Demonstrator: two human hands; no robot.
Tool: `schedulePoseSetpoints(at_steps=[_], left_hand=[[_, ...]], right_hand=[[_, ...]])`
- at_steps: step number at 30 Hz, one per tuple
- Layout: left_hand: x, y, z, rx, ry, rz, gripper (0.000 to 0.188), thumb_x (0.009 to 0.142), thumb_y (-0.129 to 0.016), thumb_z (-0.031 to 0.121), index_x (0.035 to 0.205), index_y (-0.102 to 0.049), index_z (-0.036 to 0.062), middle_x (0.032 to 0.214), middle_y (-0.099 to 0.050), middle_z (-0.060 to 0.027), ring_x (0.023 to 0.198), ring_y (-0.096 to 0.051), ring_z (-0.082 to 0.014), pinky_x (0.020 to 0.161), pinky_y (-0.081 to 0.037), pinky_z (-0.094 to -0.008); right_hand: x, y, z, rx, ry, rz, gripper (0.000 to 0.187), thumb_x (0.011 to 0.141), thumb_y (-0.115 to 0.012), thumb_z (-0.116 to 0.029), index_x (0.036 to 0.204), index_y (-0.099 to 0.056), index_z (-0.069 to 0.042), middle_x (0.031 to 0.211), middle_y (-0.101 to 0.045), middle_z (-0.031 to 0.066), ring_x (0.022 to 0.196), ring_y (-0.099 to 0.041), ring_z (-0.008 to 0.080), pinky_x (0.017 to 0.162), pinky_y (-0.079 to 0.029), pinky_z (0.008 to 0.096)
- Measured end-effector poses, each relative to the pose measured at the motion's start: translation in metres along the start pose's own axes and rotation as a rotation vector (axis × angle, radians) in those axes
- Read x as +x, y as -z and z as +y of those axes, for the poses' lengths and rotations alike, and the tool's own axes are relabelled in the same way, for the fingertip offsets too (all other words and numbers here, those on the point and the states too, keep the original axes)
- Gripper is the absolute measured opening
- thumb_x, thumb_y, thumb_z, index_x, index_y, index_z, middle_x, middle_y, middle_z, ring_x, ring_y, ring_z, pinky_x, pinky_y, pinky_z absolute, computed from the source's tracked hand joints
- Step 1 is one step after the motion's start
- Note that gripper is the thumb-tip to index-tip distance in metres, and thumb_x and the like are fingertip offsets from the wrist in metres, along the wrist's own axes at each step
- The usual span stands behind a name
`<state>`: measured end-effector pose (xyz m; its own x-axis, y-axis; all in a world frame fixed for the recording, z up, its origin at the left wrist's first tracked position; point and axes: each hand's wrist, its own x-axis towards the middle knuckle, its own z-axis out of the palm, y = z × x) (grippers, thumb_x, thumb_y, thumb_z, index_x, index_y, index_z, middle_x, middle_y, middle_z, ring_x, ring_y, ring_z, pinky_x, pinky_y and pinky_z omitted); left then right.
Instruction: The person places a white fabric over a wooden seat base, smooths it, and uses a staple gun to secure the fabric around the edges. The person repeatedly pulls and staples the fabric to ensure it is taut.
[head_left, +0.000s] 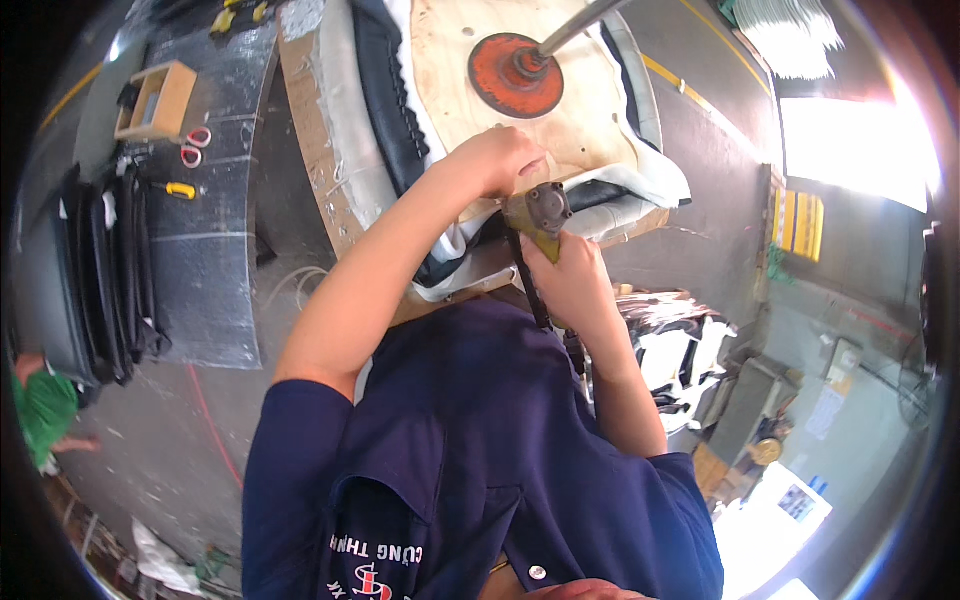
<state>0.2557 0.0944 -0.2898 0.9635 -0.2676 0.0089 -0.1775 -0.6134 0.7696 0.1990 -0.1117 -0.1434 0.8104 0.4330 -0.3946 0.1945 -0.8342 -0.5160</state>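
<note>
My right hand [572, 280] is wrapped round the yellow handle of a staple gun [548, 208] with a dark round head; a black hose or tube runs back from it along my forearm. The gun sits over the near edge of an upturned padded seat [590, 140]. Its bare plywood underside faces up, with a black cover and white lining [655, 175] folded round the rim. Close beside the gun, my left hand [507, 163] is closed, its fingers curled at the plywood's near edge. What they pinch is hidden.
A red round plate [516, 76] with a metal rod presses on the plywood. To the left, a plastic-covered table [205, 250] bears a wooden box [157, 100], red-handled scissors [196, 147], a yellow-handled tool [180, 190] and black padded pieces [90, 270]. Another person's green garment [45, 410] shows at far left.
</note>
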Motion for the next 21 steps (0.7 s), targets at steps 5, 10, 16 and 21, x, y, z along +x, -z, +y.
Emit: schedulePoseSetpoints(at_steps=[5,10,16,21], left_hand=[[-0.001,0.000,0.011,0.029,0.013,-0.001,0.025,0.073,-0.080,0.006,0.087,-0.058,0.0046,0.086,-0.069,-0.0183,0.085,-0.069,-0.0424,0.074,-0.053,-0.0496],[-0.002,-0.010,0.007,-0.003,-0.029,0.062,0.022,0.081,-0.076,0.008,0.088,-0.055,0.0037,0.086,-0.067,-0.0192,0.085,-0.067,-0.0436,0.074,-0.052,-0.0497],[0.001,-0.002,0.022,0.030,0.036,0.006,0.019,0.082,-0.075,0.008,0.088,-0.057,0.0043,0.087,-0.068,-0.0195,0.087,-0.070,-0.0432,0.077,-0.054,-0.0498],[-0.039,-0.022,0.039,0.028,0.076,0.156,0.021,0.089,-0.087,0.015,0.098,-0.070,0.0062,0.107,-0.075,-0.0165,0.106,-0.074,-0.0411,0.091,-0.059,-0.0494]], right_hand=[[-0.007,-0.002,0.017,0.100,0.004,0.012,0.043,0.105,-0.074,-0.034,0.102,-0.078,0.008,0.094,-0.075,0.0393,0.098,-0.075,0.0586,0.091,-0.060,0.0602],[0.002,0.001,0.019,0.021,0.033,-0.005,0.047,0.105,-0.072,-0.036,0.100,-0.078,0.011,0.092,-0.074,0.0395,0.096,-0.075,0.0590,0.091,-0.060,0.0599],[0.001,0.002,0.033,-0.014,0.027,0.033,0.053,0.105,-0.074,-0.037,0.104,-0.077,0.016,0.089,-0.076,0.0368,0.091,-0.079,0.0529,0.088,-0.061,0.0564],[-0.031,0.041,0.071,0.410,-0.060,-0.181,0.037,0.105,-0.076,-0.029,0.094,-0.073,0.006,0.077,-0.073,0.0124,0.074,-0.072,0.0199,0.071,-0.055,0.0372]])
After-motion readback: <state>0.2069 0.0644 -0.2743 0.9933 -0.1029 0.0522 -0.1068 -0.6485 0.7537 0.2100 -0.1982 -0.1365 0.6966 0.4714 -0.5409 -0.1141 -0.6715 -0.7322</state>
